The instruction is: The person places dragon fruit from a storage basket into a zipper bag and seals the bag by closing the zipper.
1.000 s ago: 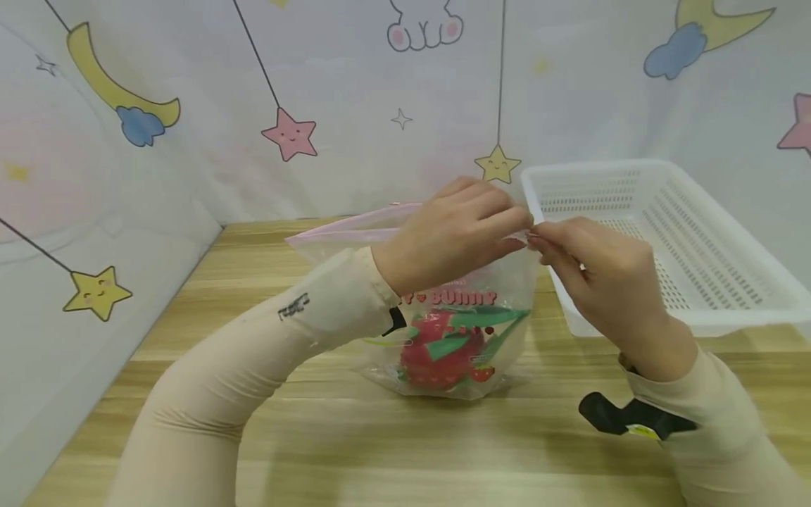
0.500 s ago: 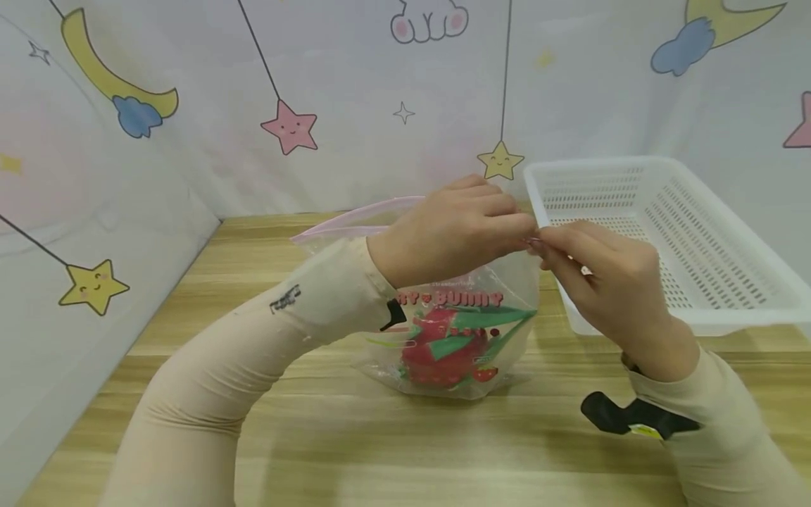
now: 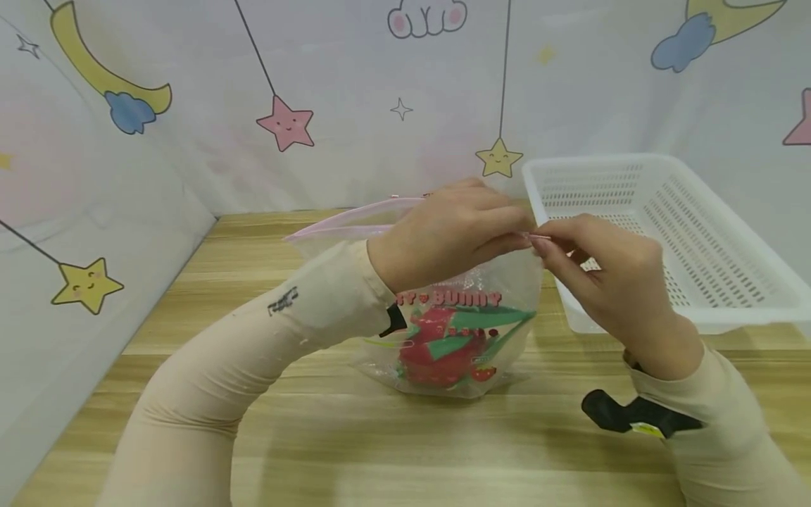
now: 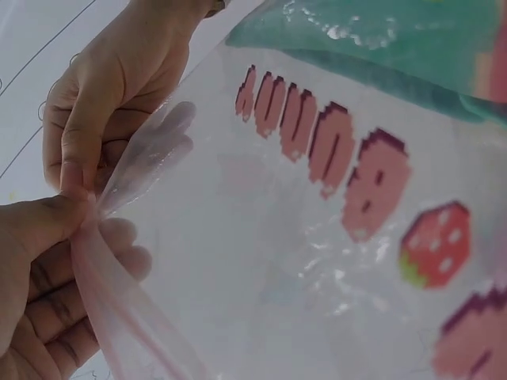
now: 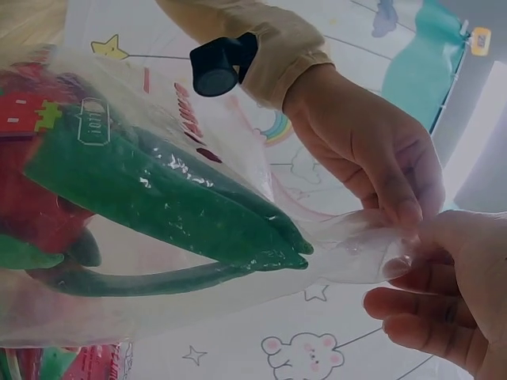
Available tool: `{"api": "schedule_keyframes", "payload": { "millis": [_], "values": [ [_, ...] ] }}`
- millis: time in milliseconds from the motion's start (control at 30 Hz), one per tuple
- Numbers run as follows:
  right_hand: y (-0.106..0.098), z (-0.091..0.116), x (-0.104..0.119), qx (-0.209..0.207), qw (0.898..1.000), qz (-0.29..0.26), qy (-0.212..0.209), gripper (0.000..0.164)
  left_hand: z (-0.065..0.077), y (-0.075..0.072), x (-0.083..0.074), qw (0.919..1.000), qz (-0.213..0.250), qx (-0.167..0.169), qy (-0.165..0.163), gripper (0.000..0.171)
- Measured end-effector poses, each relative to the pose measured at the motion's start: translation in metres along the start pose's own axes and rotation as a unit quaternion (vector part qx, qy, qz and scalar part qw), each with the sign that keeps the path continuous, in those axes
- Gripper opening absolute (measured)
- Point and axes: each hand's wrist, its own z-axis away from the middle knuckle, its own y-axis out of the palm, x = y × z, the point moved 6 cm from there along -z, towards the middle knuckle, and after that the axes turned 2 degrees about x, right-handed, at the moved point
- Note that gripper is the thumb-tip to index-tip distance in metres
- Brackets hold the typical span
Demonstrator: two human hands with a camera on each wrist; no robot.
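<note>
A clear zip bag (image 3: pixel 500 282) with a pink zip edge and "BUNNY" lettering stands on the wooden table. Inside is a rounded red thing (image 3: pixel 437 352) with long green leaf-like strips (image 5: pixel 166 198); its kind is unclear through the plastic. My left hand (image 3: pixel 453 229) pinches the zip edge near the bag's right top corner. Right at that corner, my right hand (image 3: pixel 608 282) pinches the edge between thumb and forefinger, its fingertips meeting the left ones. To the left, the pink edges (image 3: pixel 345 224) stand apart. My left hand hides part of the bag's mouth in the head view.
A white perforated plastic basket (image 3: pixel 728 246) sits at the table's back right, just behind my right hand. A patterned cloth wall (image 3: pixel 355 63) with stars and moons rises behind the table (image 3: pixel 342 451) and along its left side.
Both hands stay at the bag's right corner with only small finger shifts. A short pink end of the zip edge now shows between the fingertips. The head view has tilted slightly.
</note>
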Motion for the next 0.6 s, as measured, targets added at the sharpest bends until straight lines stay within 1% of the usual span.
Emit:
{"api": "schedule_keyframes", "payload": {
  "millis": [167,333,433,600],
  "values": [
    [-0.0012,0.0016,0.0010,-0.014,1.000,-0.001,-0.016,0.042,-0.0016,-0.0003,-0.0013,0.9998,-0.003,0.001,0.021,0.012],
    [-0.0028,0.0019,-0.0002,-0.030,0.999,-0.017,-0.007,0.043,-0.0014,-0.0012,-0.0007,0.9995,0.010,0.008,0.029,0.010],
    [-0.0037,0.0017,-0.0007,-0.038,0.999,-0.017,-0.004,0.044,0.0004,-0.0028,0.0003,0.9993,0.018,0.002,0.031,0.011],
    [-0.0047,0.0007,-0.0023,-0.041,0.999,-0.023,-0.003,0.044,0.0066,-0.0064,0.0032,0.9990,0.024,-0.018,0.035,0.013]
  ]
}}
